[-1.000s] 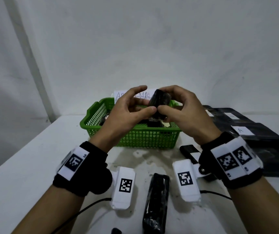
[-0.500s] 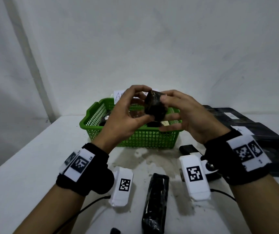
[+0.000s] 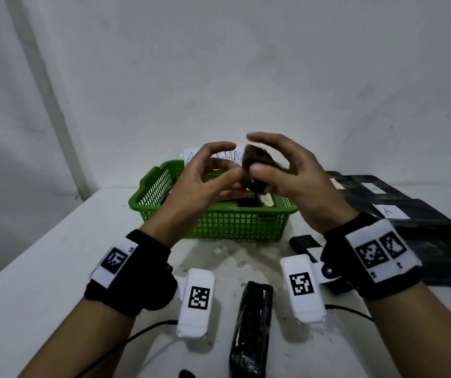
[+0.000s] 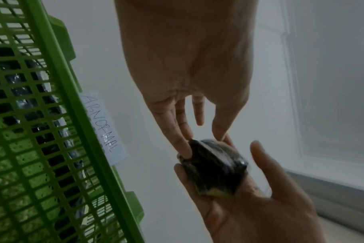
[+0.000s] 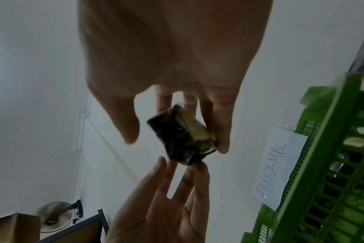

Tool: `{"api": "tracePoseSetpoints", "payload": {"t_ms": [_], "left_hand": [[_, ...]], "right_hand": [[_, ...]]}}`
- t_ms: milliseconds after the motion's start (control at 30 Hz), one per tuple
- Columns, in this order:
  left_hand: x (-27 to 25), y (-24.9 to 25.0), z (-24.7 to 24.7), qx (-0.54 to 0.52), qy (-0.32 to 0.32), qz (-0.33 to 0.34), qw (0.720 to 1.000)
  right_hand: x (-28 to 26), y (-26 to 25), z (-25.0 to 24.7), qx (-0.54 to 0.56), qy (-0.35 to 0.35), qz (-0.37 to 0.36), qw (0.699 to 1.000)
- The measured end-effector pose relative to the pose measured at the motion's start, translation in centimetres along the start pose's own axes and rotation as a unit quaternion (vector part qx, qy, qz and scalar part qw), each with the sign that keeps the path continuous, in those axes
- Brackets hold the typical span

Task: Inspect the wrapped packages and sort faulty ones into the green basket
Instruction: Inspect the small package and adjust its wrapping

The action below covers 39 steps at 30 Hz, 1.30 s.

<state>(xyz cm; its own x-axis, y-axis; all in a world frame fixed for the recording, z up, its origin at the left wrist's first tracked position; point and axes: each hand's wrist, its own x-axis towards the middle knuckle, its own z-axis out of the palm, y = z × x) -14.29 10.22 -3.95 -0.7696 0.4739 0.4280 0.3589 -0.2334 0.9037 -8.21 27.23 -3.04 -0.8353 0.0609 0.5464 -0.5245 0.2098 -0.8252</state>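
Note:
A small black wrapped package [image 3: 257,158] is held in the air above the green basket [image 3: 218,225], between both hands. My right hand [image 3: 254,155] cradles it on curled fingers with the thumb at its front and the index finger lifted. My left hand [image 3: 227,163] pinches its left end with the thumb and fingertips. In the left wrist view the package [image 4: 214,167] looks round-edged and glossy. In the right wrist view the package [image 5: 177,139] is blurred and shows a pale patch on one face. Several dark packages [image 3: 248,201] lie inside the basket.
A paper label reading ABNORMAL [image 3: 213,156] stands behind the basket. A long black package [image 3: 251,331] lies on the white table near me. A smaller black one [image 3: 304,242] lies right of the basket. A pile of flat black labelled packages [image 3: 409,216] fills the right side.
The package has been turned between the hands. My right index finger has lifted off it, and my left fingers have loosened to a light pinch at its end.

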Motion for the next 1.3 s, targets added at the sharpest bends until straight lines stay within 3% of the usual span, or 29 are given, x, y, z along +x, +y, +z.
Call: {"api": "tracePoseSetpoints", "payload": {"t_ms": [167,333,433,500,633,767,867,967,1100,1167,1233,1300], "left_hand": [[0.0,-0.2,-0.1,0.027,-0.011,0.048,0.998],[-0.1,-0.4,0.2,0.019,-0.041,0.011,0.999],[0.0,-0.8,0.3,0.032,-0.012,0.032,0.999],[0.1,-0.9,0.1,0.020,0.009,0.038,0.999],[0.2,-0.6,-0.8,0.009,0.018,0.038,0.999],[0.1,-0.6,-0.5,0.066,0.006,0.049,0.997],[0.1,-0.7,-0.3,0.075,0.008,0.051,0.996],[0.2,-0.8,-0.3,0.086,0.014,0.058,0.995],[0.3,-0.9,-0.6,0.103,0.027,0.087,0.991],[0.3,-0.8,-0.9,0.121,0.037,0.101,0.987],[0.3,-0.5,-1.1,0.144,0.044,0.114,0.982],[0.1,-0.2,-1.2,0.165,0.036,0.129,0.977]], "right_hand": [[0.2,0.3,0.3,0.043,0.024,0.010,0.999],[0.2,0.5,0.8,-0.006,0.072,-0.003,0.997],[0.1,0.1,1.0,0.112,0.009,0.059,0.992],[0.2,0.0,0.7,0.125,-0.010,0.085,0.988],[0.1,-0.2,0.7,0.066,0.010,0.101,0.993],[-0.4,-0.2,0.9,-0.086,0.069,0.018,0.994],[-0.6,0.1,1.3,-0.234,0.074,-0.041,0.969],[-0.8,0.6,1.7,-0.266,0.077,-0.064,0.959],[-0.8,0.3,1.3,-0.204,0.047,-0.041,0.977],[-0.7,0.0,0.8,-0.077,0.006,0.023,0.997],[-0.5,-0.4,0.5,0.035,-0.004,0.095,0.995],[-0.3,-0.5,0.5,0.054,0.012,0.120,0.991]]}}
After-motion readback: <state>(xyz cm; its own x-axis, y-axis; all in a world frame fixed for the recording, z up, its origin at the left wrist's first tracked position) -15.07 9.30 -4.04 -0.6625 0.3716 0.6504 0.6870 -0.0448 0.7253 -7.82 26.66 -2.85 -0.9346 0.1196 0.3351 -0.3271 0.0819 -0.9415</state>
